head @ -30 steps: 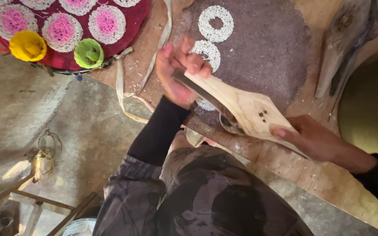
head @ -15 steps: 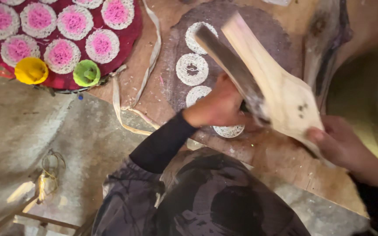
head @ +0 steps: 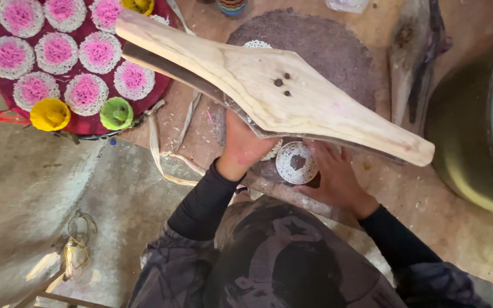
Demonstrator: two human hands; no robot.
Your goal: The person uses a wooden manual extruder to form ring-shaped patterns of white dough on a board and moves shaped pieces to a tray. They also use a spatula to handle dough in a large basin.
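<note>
Smooth pale wooden paddle (head: 292, 97), lacy white disc (head: 296, 162)

From my feed I see both arms covered in close-fitting black sleeves that run down to the wrists, leaving the left hand (head: 241, 145) and the right hand (head: 335, 179) bare. The cuffs are plain, with no visible buttons or bands. Lower in the view, my body shows in a dark garment with a mottled grey and black pattern, and one small star shape stands out on it near the middle. I see no gloves, rings or a watch on the fingers (head: 322, 153).
</note>
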